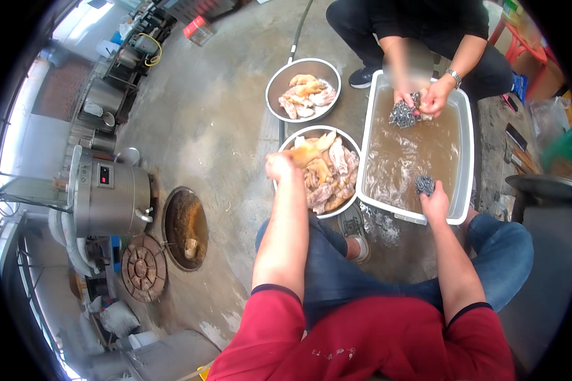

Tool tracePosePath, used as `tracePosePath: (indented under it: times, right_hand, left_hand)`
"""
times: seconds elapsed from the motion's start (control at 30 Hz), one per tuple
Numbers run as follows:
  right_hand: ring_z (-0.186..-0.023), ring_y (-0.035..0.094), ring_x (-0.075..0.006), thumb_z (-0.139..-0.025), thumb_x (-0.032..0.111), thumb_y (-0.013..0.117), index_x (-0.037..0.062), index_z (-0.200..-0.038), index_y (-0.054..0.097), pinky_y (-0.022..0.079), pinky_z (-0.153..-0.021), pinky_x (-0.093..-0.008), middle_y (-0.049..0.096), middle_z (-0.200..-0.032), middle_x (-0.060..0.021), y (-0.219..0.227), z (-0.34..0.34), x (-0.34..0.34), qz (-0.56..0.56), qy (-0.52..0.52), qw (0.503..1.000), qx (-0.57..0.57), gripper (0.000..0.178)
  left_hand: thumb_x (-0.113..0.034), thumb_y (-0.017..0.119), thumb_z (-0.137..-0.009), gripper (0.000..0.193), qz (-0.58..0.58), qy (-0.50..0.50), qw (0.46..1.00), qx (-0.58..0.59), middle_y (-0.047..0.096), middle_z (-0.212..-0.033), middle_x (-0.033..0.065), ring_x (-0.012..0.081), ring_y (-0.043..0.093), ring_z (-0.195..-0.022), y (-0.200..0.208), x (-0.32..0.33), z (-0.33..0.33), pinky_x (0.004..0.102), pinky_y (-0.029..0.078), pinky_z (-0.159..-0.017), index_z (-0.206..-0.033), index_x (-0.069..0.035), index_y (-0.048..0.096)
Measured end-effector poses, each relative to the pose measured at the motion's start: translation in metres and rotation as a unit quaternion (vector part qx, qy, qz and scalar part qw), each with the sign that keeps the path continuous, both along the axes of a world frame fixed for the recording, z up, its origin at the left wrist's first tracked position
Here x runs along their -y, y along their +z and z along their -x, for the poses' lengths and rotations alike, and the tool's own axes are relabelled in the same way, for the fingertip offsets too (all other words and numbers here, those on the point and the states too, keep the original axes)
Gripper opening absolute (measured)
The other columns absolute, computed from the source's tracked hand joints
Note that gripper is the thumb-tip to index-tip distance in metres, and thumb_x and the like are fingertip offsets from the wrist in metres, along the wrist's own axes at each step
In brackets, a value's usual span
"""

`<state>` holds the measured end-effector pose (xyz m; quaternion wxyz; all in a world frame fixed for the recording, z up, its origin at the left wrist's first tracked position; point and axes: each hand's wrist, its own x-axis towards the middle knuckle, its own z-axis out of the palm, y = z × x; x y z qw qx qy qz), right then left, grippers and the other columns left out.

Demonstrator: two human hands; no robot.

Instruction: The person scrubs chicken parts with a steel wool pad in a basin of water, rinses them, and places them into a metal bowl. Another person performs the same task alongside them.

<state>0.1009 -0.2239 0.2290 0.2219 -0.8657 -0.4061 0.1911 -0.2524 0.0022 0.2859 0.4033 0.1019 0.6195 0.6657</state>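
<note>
My left hand (281, 167) is closed on a yellowish piece of meat (306, 153), which looks like a pig's trotter, over the near metal basin (329, 214). Many pale, skin-on meat pieces (327, 181) fill that basin. In my right hand (435, 202) is a steel wool scourer (424, 185), held at the near end of a white plastic tub (469, 159) of murky brown water. Across the tub, a co-worker's hands (436, 96) hold another steel wool scourer (403, 115) and a small piece, partly hidden by the fingers.
A second metal basin (335, 98) with several meat pieces stands beyond the near one. On the wet concrete floor to the left lies an uncovered round drain hole (185, 228) with its round cover (144, 268) beside it. A steel cooker (108, 197) stands further left.
</note>
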Motion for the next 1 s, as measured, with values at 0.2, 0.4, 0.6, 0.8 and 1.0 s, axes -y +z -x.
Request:
tracePosePath:
  times: [0.2, 0.4, 0.6, 0.8, 1.0]
  right_hand:
    - [-0.093, 0.063, -0.0473, -0.075, 0.016, 0.072, 0.0039, -0.113, 0.053, 0.049, -0.081, -0.0528, 0.066, -0.094, -0.0265, 0.002, 0.003, 0.0, 0.0, -0.019, 1.0, 0.009, 0.044]
    - [-0.091, 0.062, -0.0448, -0.072, 0.012, 0.071, 0.0042, -0.106, 0.054, 0.049, -0.08, -0.0514, 0.064, -0.091, -0.0237, 0.007, 0.014, 0.009, -0.028, 0.053, 0.997, 0.04, 0.039]
    - [-0.089, 0.062, -0.0425, -0.07, 0.011, 0.072, 0.005, -0.107, 0.056, 0.049, -0.079, -0.0498, 0.064, -0.092, -0.0215, -0.004, 0.011, 0.006, -0.043, 0.068, 0.995, 0.052, 0.042]
    - [-0.086, 0.061, -0.0425, -0.068, 0.011, 0.071, 0.0046, -0.106, 0.056, 0.05, -0.076, -0.05, 0.063, -0.089, -0.0204, -0.007, 0.005, 0.008, -0.045, 0.083, 0.994, 0.045, 0.041]
    - [-0.087, 0.062, -0.042, -0.068, 0.011, 0.071, 0.0052, -0.107, 0.056, 0.05, -0.076, -0.0492, 0.063, -0.09, -0.0201, -0.013, 0.004, 0.011, -0.049, 0.085, 0.994, 0.048, 0.042]
  left_hand:
    - [0.006, 0.053, -0.072, 0.019, 0.026, 0.104, 0.973, 0.204, 0.061, -0.105, 0.0234, 0.0377, 0.064, -0.094, -0.043, -0.032, 0.065, 0.0492, 0.056, -0.083, -0.089, 0.011, 0.058]
    - [0.007, 0.054, -0.076, 0.021, 0.131, -0.083, 0.983, 0.101, 0.06, -0.11, 0.0208, 0.0388, 0.062, -0.098, -0.051, -0.079, 0.144, 0.0512, 0.054, -0.09, -0.096, 0.008, 0.06]
    - [0.005, 0.054, -0.087, 0.029, 0.134, -0.119, 0.98, 0.083, 0.057, -0.121, 0.0202, 0.0357, 0.06, -0.111, -0.081, -0.068, 0.164, 0.0468, 0.054, -0.097, -0.115, 0.008, 0.053]
    - [-0.004, 0.051, -0.095, 0.031, 0.14, -0.073, 0.975, 0.158, 0.057, -0.124, 0.0205, 0.0334, 0.06, -0.112, -0.194, -0.022, 0.13, 0.0439, 0.053, -0.096, -0.124, 0.008, 0.052]
    - [-0.006, 0.052, -0.096, 0.038, 0.258, -0.027, 0.951, 0.166, 0.054, -0.13, 0.0187, 0.0315, 0.055, -0.119, -0.241, -0.001, 0.15, 0.0411, 0.05, -0.094, -0.133, 0.001, 0.048]
